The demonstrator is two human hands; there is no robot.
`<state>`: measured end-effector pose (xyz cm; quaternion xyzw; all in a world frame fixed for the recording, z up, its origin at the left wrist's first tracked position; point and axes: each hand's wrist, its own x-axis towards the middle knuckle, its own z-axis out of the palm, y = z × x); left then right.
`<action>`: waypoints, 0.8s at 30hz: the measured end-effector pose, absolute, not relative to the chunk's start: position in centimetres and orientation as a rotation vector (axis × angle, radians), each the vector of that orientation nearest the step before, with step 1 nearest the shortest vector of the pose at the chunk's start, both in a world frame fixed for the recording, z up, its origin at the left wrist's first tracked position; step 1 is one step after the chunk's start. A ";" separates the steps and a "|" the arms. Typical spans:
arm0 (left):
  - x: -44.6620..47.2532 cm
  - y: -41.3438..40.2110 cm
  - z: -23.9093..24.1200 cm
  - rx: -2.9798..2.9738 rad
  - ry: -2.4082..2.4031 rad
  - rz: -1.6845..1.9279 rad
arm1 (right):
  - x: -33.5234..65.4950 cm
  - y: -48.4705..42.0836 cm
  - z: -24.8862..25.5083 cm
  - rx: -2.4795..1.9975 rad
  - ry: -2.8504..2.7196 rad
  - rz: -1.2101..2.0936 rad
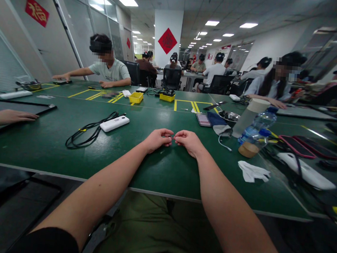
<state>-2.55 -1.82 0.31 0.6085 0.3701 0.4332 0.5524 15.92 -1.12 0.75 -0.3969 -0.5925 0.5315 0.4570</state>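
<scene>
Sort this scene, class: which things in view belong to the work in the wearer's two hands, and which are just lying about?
Seemingly in the work:
- left hand
- right hand
- tiny item between them, too small to identify

Seemingly lying about:
- power bank near the left forearm
- white cloth
- blue-capped bottles

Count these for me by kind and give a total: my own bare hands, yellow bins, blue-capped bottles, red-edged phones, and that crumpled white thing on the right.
Own hands, left hand and right hand: 2
Yellow bins: 2
Blue-capped bottles: 2
Red-edged phones: 2
Crumpled white thing: 1
Total: 9
</scene>
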 end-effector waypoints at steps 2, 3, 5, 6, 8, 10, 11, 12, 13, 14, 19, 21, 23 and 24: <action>-2.5 -1.8 0.2 1.449 0.874 1.017 | 15.8 -1.1 0.7 -0.991 -1.448 1.321; -2.5 -1.8 0.2 1.452 0.874 1.015 | 15.8 -1.1 0.8 -1.000 -1.436 1.337; -2.5 -1.7 0.2 1.452 0.875 1.010 | 15.7 -1.1 0.9 -1.023 -1.413 1.369; -2.5 -1.7 0.2 1.450 0.878 1.004 | 15.7 -1.2 0.9 -1.033 -1.407 1.383; -2.5 -1.7 0.3 1.438 0.891 0.991 | 15.7 -1.2 1.0 -1.045 -1.409 1.403; -2.4 -1.7 0.4 1.411 0.926 0.990 | 15.7 -1.3 1.1 -1.058 -1.420 1.407; -2.4 -1.7 0.4 1.392 0.947 0.992 | 15.7 -1.2 1.1 -1.066 -1.425 1.405; -2.4 -1.7 0.5 1.369 0.966 0.998 | 15.7 -1.2 1.0 -1.073 -1.425 1.402; -2.4 -1.6 0.5 1.342 0.979 1.006 | 15.7 -1.2 1.0 -1.080 -1.422 1.402; -2.4 -1.6 0.5 1.314 0.984 1.014 | 15.8 -1.2 1.0 -1.083 -1.418 1.404; -2.3 -1.8 0.7 1.204 0.947 1.045 | 15.7 -1.1 1.0 -1.055 -1.380 1.455; -2.3 -1.9 0.8 1.185 0.932 1.053 | 15.7 -1.2 1.0 -1.051 -1.369 1.463; -2.3 -1.9 0.9 1.188 0.923 1.058 | 15.6 -1.3 1.1 -1.044 -1.359 1.468; -2.3 -1.9 0.9 1.197 0.924 1.055 | 15.6 -1.3 1.1 -1.038 -1.351 1.475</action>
